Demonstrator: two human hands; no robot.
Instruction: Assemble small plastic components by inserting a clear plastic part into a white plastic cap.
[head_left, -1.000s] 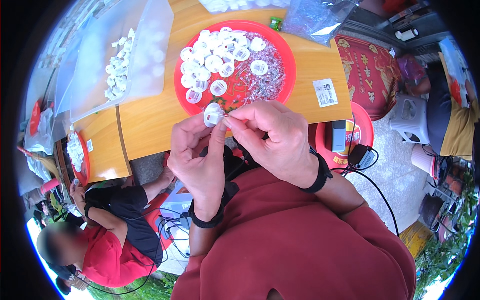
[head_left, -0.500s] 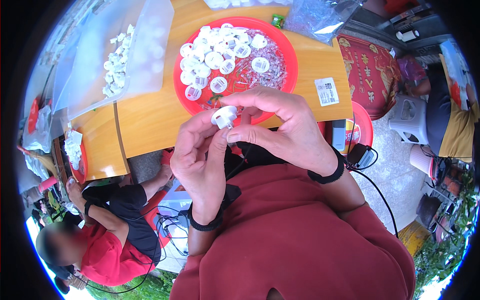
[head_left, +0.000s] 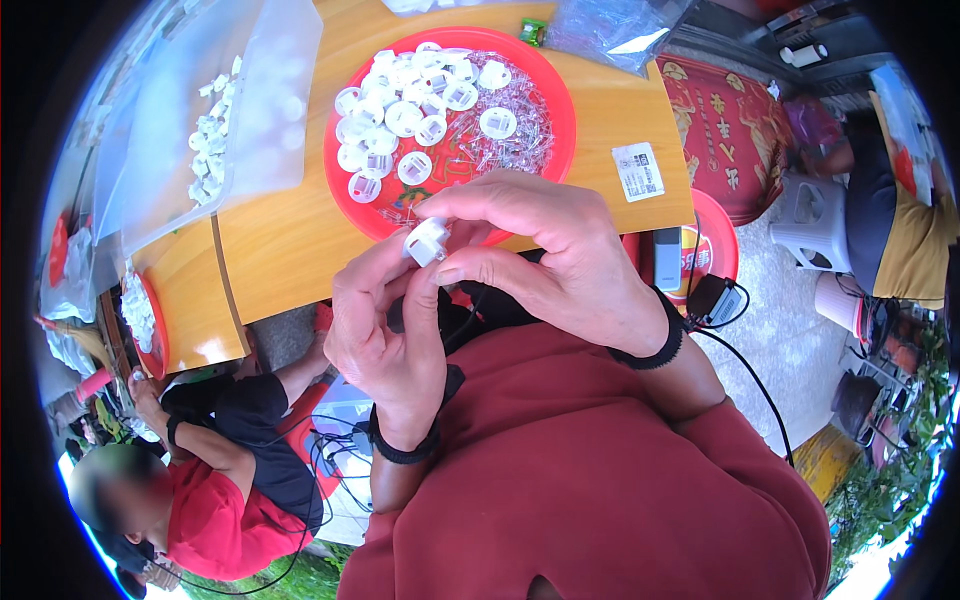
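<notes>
A small white round plastic piece with a raised housing [head_left: 428,242] is held up in front of my body, over the near edge of the table. The thumb and fingers of my left hand [head_left: 385,325] pinch it from the left and below. From the other side, the curled index finger and thumb of my right hand [head_left: 565,255] close on it. A tiny shiny bit shows at the piece's lower end by my right thumb tip; its kind is too small to tell. Beyond my hands, a red round tray [head_left: 562,95] holds many similar white discs [head_left: 404,119] and small clear plastic pieces [head_left: 525,125].
A translucent bin [head_left: 275,140] with white parts stands at the left of the wooden table [head_left: 270,260]. A clear plastic bag [head_left: 620,30] and a printed label [head_left: 638,172] lie to the right. A person in red [head_left: 215,505] sits at left; black cables [head_left: 750,390] hang at right.
The white piece has turned in my fingers, now showing its housing side more than its round face. The whole view has shifted slightly, moving the tray and table left and up.
</notes>
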